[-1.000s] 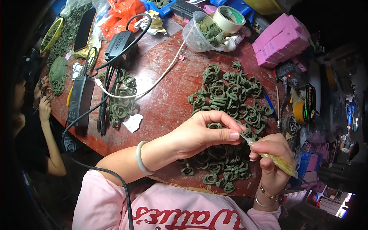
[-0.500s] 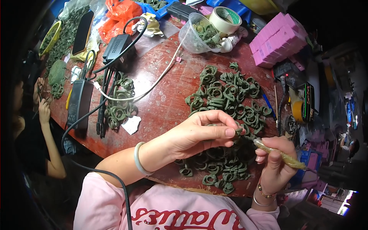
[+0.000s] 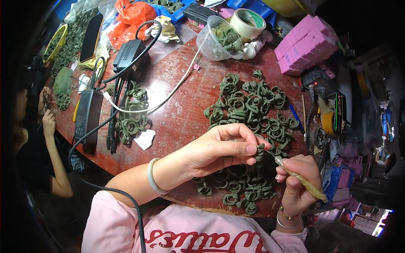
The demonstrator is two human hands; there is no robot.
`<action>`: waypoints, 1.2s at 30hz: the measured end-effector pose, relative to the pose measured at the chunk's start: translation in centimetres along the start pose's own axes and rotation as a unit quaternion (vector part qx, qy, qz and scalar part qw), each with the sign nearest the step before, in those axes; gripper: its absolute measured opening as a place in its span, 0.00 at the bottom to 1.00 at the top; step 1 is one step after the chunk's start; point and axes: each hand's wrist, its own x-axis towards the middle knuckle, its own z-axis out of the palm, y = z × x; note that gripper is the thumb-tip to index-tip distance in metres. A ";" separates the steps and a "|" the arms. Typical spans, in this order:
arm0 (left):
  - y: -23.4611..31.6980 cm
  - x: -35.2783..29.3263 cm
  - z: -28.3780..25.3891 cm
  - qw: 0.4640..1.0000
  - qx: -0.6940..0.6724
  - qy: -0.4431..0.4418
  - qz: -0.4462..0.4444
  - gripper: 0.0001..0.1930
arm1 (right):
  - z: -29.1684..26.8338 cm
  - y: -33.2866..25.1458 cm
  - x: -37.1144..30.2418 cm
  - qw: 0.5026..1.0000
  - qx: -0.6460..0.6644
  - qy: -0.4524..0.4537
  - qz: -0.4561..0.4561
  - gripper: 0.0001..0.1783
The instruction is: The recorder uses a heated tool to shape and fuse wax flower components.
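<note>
My left hand (image 3: 206, 152) is closed, pinching a small dark green ring (image 3: 260, 152) between thumb and fingertips. Wrapped in yellowish clear film, a pen-like tool (image 3: 311, 186) with a thin dark tip is gripped in my right hand (image 3: 301, 170). Its tip points left and reaches close to the ring; whether they touch I cannot tell. Both hands are above a heap of similar green rings (image 3: 253, 103), which spreads beyond them and toward the table's near edge. Part of the heap is hidden under my left hand.
On the red table (image 3: 177, 114), black adapters (image 3: 88, 114) and cables lie left, beside more rings (image 3: 133, 120). A clear tub (image 3: 211, 48), tape roll (image 3: 248, 23) and pink blocks (image 3: 308, 44) stand at the back. One cable crosses my left arm. Another person's hands (image 3: 48, 118) work far left.
My right hand has shifted slightly left, and the tool now slants more steeply, its rear end lower. The ring shows more clearly at my left fingertips, whose grip stays nearly in place.
</note>
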 end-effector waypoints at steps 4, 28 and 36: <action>0.0 0.0 0.0 1.000 0.003 -0.005 -0.004 0.02 | -0.1 0.2 0.3 0.999 -0.020 -0.019 -0.019 0.16; -0.2 0.0 -0.2 0.998 0.045 0.033 -0.021 0.02 | 0.3 -0.4 1.0 0.998 -0.039 -0.047 -0.008 0.15; 0.3 0.1 0.5 0.989 0.128 0.068 0.005 0.08 | -1.3 -0.1 2.6 0.991 -0.033 -0.125 0.016 0.14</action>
